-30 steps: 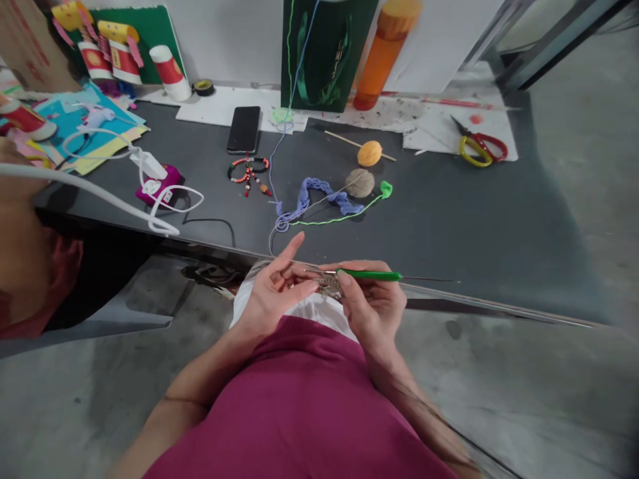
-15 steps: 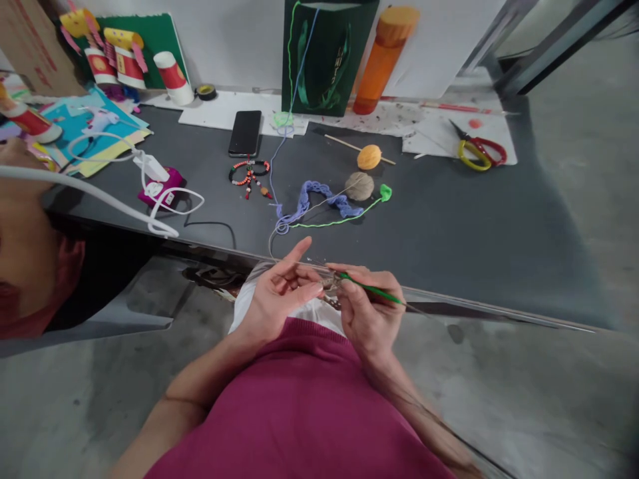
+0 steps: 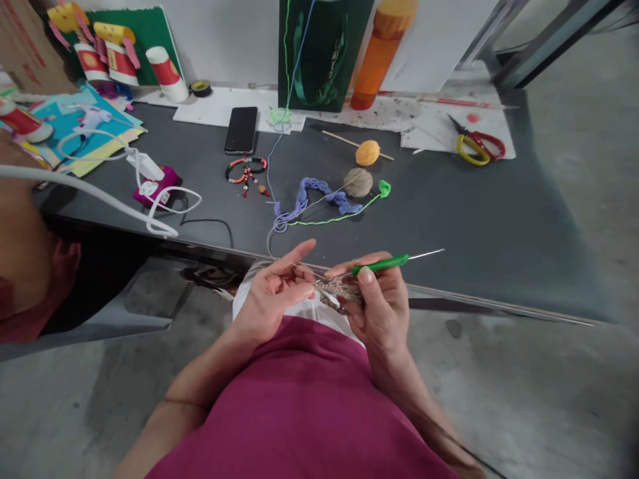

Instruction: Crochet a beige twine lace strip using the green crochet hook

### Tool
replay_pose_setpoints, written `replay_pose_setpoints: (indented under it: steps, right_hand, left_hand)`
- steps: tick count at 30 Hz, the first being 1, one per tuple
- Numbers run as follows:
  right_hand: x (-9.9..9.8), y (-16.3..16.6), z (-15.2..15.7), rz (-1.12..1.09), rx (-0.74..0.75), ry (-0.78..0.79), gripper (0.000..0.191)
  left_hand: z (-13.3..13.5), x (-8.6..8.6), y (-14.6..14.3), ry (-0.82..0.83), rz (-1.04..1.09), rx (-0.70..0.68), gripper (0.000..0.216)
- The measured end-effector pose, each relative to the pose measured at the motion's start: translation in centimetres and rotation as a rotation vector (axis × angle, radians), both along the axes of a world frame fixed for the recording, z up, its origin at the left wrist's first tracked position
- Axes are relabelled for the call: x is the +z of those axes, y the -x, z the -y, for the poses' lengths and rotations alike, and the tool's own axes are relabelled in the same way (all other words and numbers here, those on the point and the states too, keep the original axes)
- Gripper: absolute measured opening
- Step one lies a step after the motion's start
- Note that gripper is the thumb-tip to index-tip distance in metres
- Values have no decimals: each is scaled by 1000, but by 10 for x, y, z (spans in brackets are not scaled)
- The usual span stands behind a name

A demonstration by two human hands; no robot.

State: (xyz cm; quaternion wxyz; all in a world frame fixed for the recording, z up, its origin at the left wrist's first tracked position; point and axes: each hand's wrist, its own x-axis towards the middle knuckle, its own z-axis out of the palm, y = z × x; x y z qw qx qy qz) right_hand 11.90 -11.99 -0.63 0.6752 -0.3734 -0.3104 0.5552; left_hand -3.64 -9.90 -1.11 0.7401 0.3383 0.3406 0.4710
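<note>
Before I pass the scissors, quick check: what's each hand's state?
Left hand: pinching the beige crochet piece.
Right hand: closed, holding the green-handled hook.

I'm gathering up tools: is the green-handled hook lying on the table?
No, the right hand is gripping the green-handled hook by its handle.

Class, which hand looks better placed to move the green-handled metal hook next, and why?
Probably the right hand: it holds the hook, while the left hand pinches the beige crocheted yarn piece.
</note>
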Motion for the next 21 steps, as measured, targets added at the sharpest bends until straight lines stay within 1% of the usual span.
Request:
replay_pose_setpoints:
  steps: [4,8,13,21]
  right_hand:
    - [0,-2,-3,-19,49,-6,25]
    - [-2,-5,-2,31,65,8,27]
    - [-5,-6,-2,75,76,6,29]
    - [-5,-5,-5,34,93,-20,26]
  left_hand:
    - [-3,1,0,74,66,-50,48]
    - [-3,0,0,141,109,-72,47]
    - [-2,0,0,143,108,-70,46]
    - [-3,-1,0,101,68,-50,49]
